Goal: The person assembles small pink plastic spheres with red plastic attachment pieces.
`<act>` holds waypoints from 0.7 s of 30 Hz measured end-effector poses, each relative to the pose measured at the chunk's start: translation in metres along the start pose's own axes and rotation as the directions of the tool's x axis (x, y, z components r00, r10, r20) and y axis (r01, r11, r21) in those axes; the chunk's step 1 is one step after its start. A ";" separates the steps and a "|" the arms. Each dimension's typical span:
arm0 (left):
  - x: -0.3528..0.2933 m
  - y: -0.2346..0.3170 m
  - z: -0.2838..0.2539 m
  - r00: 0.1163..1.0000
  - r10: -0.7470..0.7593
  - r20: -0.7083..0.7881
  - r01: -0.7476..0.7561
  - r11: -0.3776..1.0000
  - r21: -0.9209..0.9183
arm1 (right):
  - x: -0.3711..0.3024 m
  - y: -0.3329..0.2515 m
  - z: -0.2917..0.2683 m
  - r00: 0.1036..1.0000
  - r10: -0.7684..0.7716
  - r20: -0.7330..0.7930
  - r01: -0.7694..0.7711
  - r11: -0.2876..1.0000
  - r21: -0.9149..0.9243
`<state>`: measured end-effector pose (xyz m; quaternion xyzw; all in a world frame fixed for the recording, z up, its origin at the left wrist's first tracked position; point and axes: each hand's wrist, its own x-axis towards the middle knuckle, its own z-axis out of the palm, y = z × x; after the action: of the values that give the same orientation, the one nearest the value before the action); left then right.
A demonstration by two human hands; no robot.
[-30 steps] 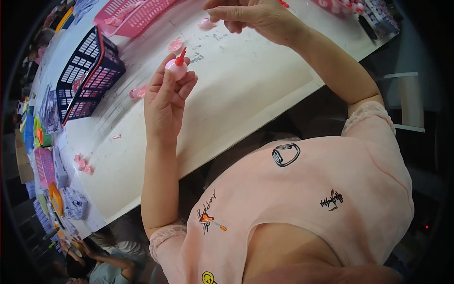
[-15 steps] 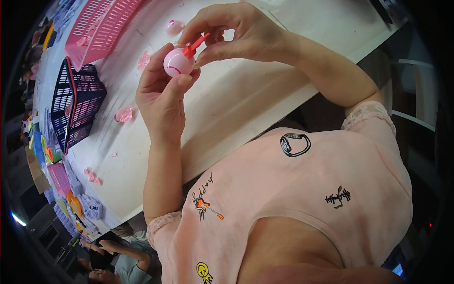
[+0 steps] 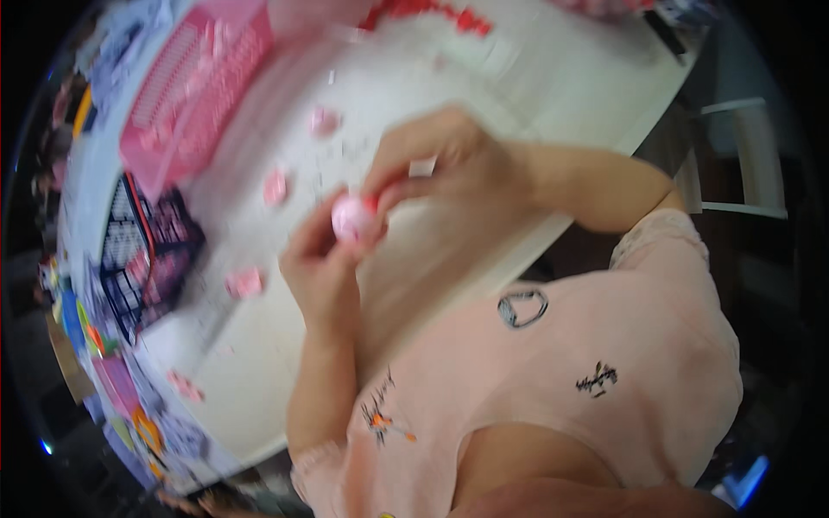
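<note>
Blurred by motion, my left hand [image 3: 321, 263] has its fingers and thumb closed around a small glossy pink ball [image 3: 351, 221]. A red plastic piece [image 3: 372, 203] shows at the ball's right side. My right hand [image 3: 445, 157] pinches at that red piece, its fingertips against the ball. How the piece sits on the ball is hidden by the fingers and the blur. Beyond my hands lie a pink round part [image 3: 324, 122] and a pink part [image 3: 275, 186]; another pink part [image 3: 245, 282] rests left of my left hand.
A pink slatted basket [image 3: 142, 129] holding pink parts stands at the far left. Nearer is a dark blue basket [image 3: 117, 246] with pink pieces inside. Several red pieces [image 3: 471, 22] lie at the table's far side. Small pink bits [image 3: 185, 386] rest near the left edge.
The view has shifted, so the table and both hands appear lower, and red pieces at the far side have come into sight. My right fingers have closed over the red piece.
</note>
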<state>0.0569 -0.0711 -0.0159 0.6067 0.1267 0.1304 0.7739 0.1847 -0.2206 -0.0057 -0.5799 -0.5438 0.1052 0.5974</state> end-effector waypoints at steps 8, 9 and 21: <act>-0.017 0.003 0.009 0.970 0.236 0.057 -0.240 0.965 0.107 | -0.006 -0.021 0.008 0.981 0.192 -0.020 -0.181 0.952 0.247; -0.014 0.001 0.010 0.975 0.223 0.021 -0.224 0.970 0.096 | -0.005 -0.021 0.006 0.983 0.179 -0.030 -0.168 0.958 0.232; 0.007 -0.014 -0.003 0.965 0.241 0.104 -0.259 0.939 0.226 | 0.084 -0.022 -0.112 0.876 -0.045 -0.480 -0.102 0.956 -0.276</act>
<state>0.0629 -0.0696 -0.0304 0.7103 0.0342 0.1890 0.6771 0.2924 -0.2286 0.0858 -0.6779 -0.3790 -0.1150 0.6193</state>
